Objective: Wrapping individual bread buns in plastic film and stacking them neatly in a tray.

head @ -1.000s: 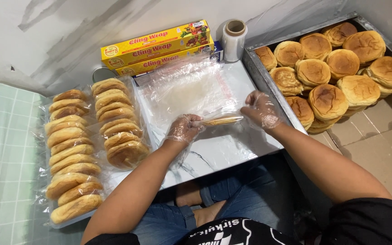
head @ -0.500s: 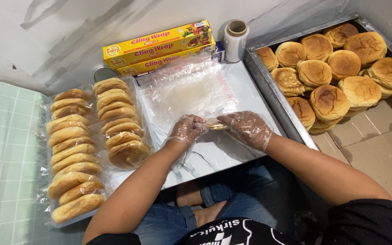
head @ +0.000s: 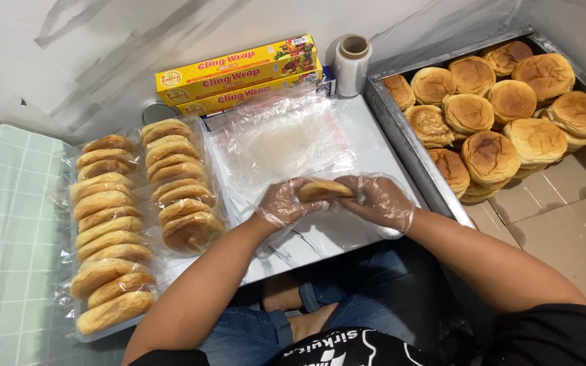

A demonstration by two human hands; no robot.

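Observation:
Both my hands wear thin clear plastic gloves and hold one flat round bun [head: 323, 190] between them, above a white marble-patterned board [head: 367, 142]. My left hand [head: 281, 202] grips its left edge, my right hand [head: 379, 201] covers its right side. A stack of clear plastic bags [head: 279, 139] lies on the board just beyond the bun. To the left, two rows of bagged buns [head: 137, 210] stand on edge. A metal tray [head: 401, 139] at the right holds several bare golden buns [head: 490, 156].
Two yellow cling wrap boxes [head: 239, 71] and a roll of clear film [head: 352, 64] stand against the wall at the back. Brown cardboard [head: 557, 224] lies at the right, a green checked cloth [head: 8, 244] at the left. My jeans-clad legs sit under the board.
My right hand has come in from the tray side to meet the left hand. The bun, held thin and edge-on before, now sits between both hands.

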